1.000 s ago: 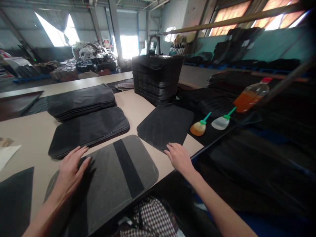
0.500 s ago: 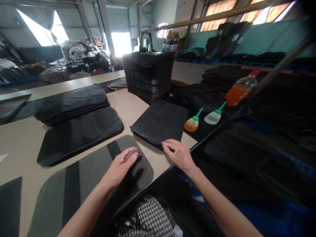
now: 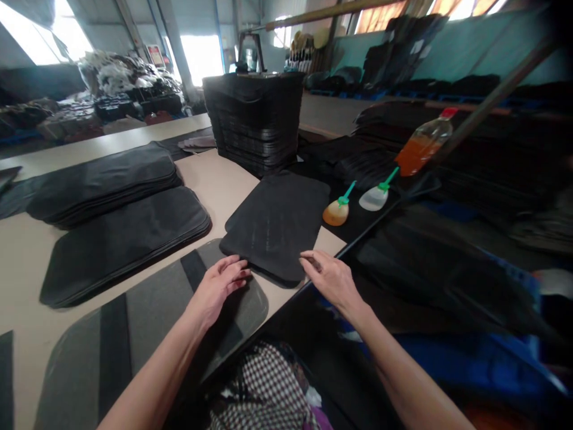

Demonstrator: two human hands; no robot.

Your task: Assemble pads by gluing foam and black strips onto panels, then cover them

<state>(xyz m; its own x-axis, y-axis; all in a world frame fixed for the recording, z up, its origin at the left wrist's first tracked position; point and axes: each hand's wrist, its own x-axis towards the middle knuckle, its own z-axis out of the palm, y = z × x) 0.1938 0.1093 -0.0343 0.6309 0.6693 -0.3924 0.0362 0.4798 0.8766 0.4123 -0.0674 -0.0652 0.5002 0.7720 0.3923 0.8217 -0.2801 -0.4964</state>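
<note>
Two black sheets with rounded corners lie partly overlapped on the table; the upper black sheet (image 3: pixel 273 230) sits slightly turned and has faint pale marks. At its near left edge is my left hand (image 3: pixel 221 283), fingers loosely apart, held over the end of a grey-green rounded board (image 3: pixel 156 316) with dark bands across it. My right hand (image 3: pixel 331 278) is by the sheet's right edge, its fingers bent and a gap showing between thumb and forefinger. Neither hand visibly grips anything, though the fingertips come very close to the sheet; contact is hard to tell.
Two low piles of black pieces, a nearer pile (image 3: pixel 125 245) and a farther pile (image 3: pixel 102 179), lie left. A tall black stack (image 3: pixel 255 119) stands behind. An amber squeeze bottle (image 3: pixel 335 213), a clear squeeze bottle (image 3: pixel 373 199) and a red-capped bottle (image 3: pixel 423 146) are right.
The upper sheet has come down flat and nearer to me, so the sheet beneath now shows at its left. My left hand's fingers have spread towards its edge. The view has shifted slightly.
</note>
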